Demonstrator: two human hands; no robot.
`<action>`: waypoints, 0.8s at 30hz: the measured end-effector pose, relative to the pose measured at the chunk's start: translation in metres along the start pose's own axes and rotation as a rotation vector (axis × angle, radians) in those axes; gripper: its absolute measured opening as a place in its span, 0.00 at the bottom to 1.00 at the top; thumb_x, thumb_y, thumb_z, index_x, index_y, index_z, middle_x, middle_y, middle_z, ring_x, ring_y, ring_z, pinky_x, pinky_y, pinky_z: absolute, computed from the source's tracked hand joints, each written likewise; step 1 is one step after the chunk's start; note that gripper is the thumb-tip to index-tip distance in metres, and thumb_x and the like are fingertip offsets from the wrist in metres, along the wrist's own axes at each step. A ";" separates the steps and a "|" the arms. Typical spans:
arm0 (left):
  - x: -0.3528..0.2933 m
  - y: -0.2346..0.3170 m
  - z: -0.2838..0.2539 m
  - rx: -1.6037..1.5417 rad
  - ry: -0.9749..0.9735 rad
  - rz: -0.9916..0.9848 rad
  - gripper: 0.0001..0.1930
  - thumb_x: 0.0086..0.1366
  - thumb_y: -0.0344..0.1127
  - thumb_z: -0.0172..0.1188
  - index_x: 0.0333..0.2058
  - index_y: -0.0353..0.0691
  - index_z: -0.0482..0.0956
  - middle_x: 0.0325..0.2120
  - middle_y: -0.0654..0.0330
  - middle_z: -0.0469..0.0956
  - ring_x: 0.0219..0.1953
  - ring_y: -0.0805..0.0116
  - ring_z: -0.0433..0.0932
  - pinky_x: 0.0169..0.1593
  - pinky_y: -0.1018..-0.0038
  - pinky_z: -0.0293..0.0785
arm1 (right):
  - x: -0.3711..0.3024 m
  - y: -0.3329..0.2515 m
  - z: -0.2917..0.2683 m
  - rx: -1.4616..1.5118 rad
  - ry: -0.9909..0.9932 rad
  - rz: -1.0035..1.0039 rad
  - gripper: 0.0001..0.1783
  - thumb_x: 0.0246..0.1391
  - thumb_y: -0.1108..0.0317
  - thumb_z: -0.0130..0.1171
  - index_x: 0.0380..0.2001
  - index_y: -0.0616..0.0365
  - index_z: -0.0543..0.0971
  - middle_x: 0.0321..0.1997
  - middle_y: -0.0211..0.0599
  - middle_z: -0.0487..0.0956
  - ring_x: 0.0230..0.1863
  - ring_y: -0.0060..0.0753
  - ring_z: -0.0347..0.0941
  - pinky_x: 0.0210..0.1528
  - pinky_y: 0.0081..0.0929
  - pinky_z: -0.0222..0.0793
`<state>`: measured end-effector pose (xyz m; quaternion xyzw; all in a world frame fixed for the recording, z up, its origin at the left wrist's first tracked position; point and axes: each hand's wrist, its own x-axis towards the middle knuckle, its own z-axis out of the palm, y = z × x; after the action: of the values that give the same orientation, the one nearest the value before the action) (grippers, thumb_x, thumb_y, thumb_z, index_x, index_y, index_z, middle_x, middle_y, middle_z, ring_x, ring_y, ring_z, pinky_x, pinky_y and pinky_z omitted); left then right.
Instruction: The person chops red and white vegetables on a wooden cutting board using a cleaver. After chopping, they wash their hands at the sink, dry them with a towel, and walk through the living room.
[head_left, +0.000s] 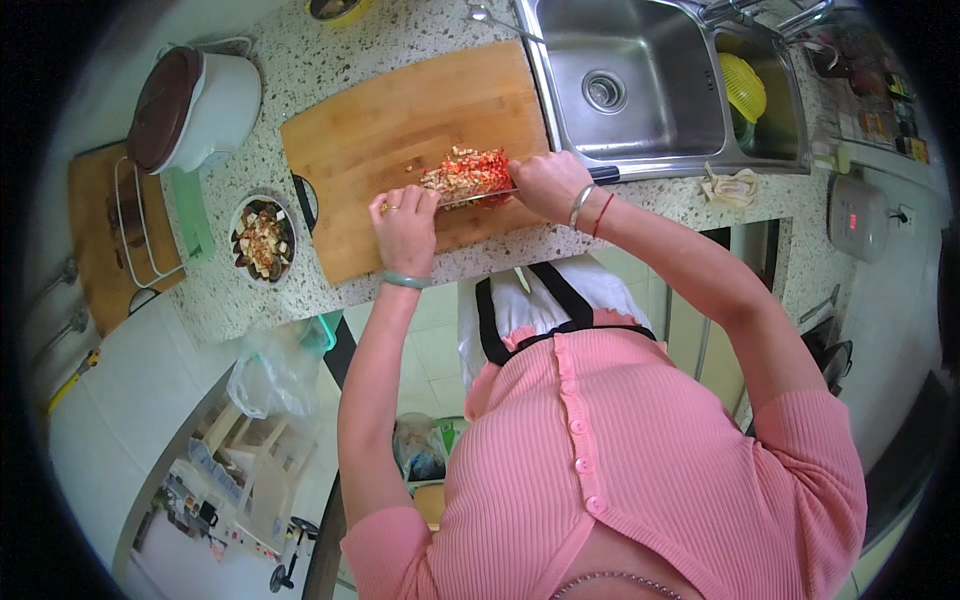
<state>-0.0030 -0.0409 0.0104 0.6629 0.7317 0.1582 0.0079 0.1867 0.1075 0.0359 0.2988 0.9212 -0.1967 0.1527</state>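
Observation:
My right hand [548, 186] is wrapped around a kitchen knife, its dark handle [605, 174] sticking out past the wrist. The thin blade [478, 199] lies across a mound of finely chopped red and pale bits [468, 172], low over the wooden cutting board [400, 110]. At the blade's far end my left hand [405, 222] has its fingers bent and pressed on the tip. The exact grip of those fingers is partly hidden. Left of the board stands a white bowl [237, 262] holding dark and pale chunks topped with chopped bits.
A steel double sink [650, 75] adjoins the board's right, with a yellow strainer [742, 88] in its smaller basin. A folded cloth [730, 187] lies on the sink's front edge. A white pot with a brown lid [165, 110] stands at the left. A spoon [485, 15] rests behind the board.

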 end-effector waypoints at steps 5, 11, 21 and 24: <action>0.004 -0.011 -0.019 -0.051 0.000 0.013 0.05 0.59 0.32 0.58 0.35 0.51 0.77 0.32 0.67 0.73 0.41 0.66 0.73 0.53 0.61 0.61 | -0.004 -0.016 -0.026 -0.022 -0.013 -0.071 0.12 0.56 0.60 0.55 0.27 0.57 0.79 0.25 0.47 0.81 0.30 0.50 0.80 0.32 0.42 0.76; -0.006 -0.012 -0.005 -0.046 -0.023 0.030 0.05 0.59 0.32 0.57 0.34 0.51 0.76 0.32 0.67 0.73 0.40 0.66 0.73 0.53 0.60 0.61 | -0.002 -0.009 0.003 -0.008 -0.012 -0.066 0.11 0.56 0.60 0.54 0.29 0.56 0.78 0.24 0.46 0.81 0.29 0.50 0.80 0.31 0.43 0.76; -0.007 0.000 -0.013 -0.021 0.014 0.007 0.06 0.59 0.32 0.57 0.35 0.49 0.77 0.31 0.67 0.73 0.41 0.66 0.72 0.53 0.61 0.61 | -0.011 -0.015 -0.007 0.021 -0.024 0.000 0.08 0.52 0.68 0.53 0.28 0.56 0.81 0.30 0.45 0.83 0.34 0.47 0.82 0.34 0.41 0.77; -0.006 -0.007 -0.022 -0.058 0.001 0.018 0.04 0.60 0.34 0.58 0.34 0.50 0.77 0.30 0.68 0.73 0.40 0.67 0.72 0.53 0.61 0.61 | -0.011 -0.023 -0.022 -0.036 -0.036 -0.050 0.08 0.51 0.69 0.54 0.27 0.57 0.82 0.30 0.45 0.83 0.34 0.47 0.82 0.35 0.41 0.77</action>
<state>-0.0143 -0.0522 0.0284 0.6689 0.7208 0.1797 0.0256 0.1778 0.0949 0.0658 0.2693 0.9289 -0.1892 0.1699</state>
